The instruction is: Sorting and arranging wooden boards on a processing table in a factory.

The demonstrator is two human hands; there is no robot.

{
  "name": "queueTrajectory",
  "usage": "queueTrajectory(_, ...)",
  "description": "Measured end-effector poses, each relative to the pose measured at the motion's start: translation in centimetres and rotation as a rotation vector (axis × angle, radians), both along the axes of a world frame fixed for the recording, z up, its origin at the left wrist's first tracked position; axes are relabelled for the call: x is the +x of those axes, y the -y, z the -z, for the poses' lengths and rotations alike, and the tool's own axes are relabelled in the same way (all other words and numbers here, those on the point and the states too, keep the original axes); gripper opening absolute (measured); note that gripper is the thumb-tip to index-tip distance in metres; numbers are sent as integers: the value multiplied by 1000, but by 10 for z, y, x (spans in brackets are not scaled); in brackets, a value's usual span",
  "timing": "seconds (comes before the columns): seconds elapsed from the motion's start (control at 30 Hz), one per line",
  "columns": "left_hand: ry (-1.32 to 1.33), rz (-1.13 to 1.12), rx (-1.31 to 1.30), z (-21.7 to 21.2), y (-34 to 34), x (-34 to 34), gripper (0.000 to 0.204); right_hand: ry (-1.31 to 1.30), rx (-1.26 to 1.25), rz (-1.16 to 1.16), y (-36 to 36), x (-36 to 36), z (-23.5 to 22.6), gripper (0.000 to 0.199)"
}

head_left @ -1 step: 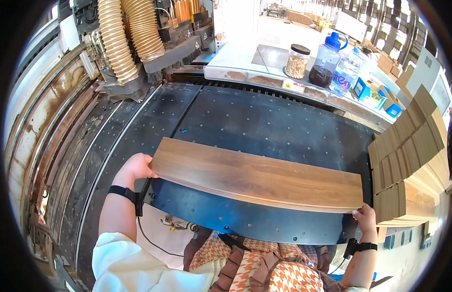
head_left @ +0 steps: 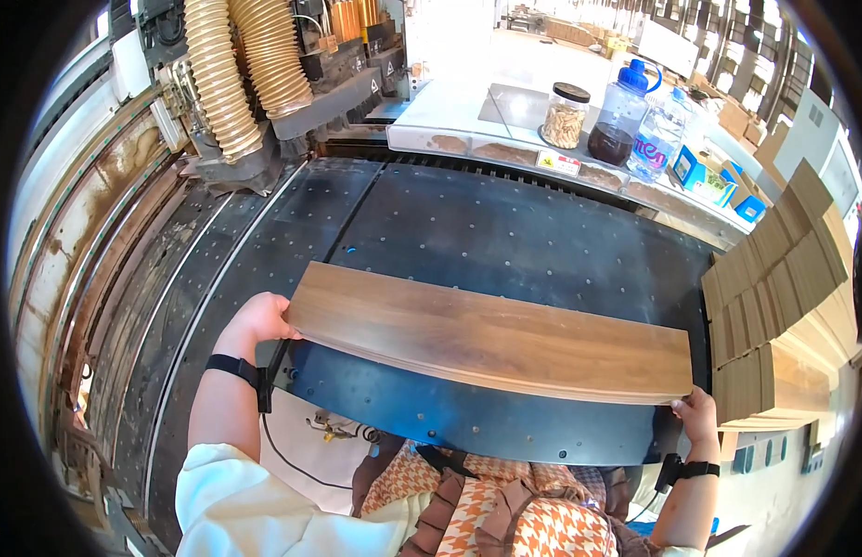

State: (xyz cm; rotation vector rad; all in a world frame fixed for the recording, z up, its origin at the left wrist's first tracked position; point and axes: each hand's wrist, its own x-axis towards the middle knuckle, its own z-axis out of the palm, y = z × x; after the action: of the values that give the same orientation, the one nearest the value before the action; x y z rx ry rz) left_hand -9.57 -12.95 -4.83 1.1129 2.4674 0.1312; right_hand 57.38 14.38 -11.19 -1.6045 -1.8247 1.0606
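- Nearest to the camera, there is a patterned orange and white cloth on the person's body, and a cream sleeve over the upper left arm.
- A black cable goes down from the band on the left wrist, near the front edge of the surface, which is dark and has small round marks.
- The left hand comes from the lower left with bent elbow; its fingers and thumb are pinching the left end of the long wooden boards.
- The right hand reaches upward, its fingers curled, and this grip is pinching the near right corner of the same boards.
- These boards are piled together and are over the near part of the surface, slanting, with the left end farther away. Whether they rest fully on it, I cannot tell.
- Just beyond the right hand, a tall pile of cut panels stands close, and it limits the space on this side.
- Farther, on a white ledge, there are a jar, a blue-lidded jug, a clear bottle and a blue box.
- At the far left, a machine head with ribbed hoses stands over the surface.
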Motion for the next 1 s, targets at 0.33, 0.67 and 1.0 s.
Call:
queueTrajectory(0.33, 160, -26, 123, 14, 5, -16, 22, 360, 147, -60, -3, -10, -16, 28)
queueTrajectory(0.67, 303, -88, 203, 23, 1, -16, 19, 424, 284, -50, 6, -4, -15, 28)
queueTrajectory(1.0, 476, -66, 466, 39, 17, -5, 31, 177, 203, -23, 9, 0, -10, 29)
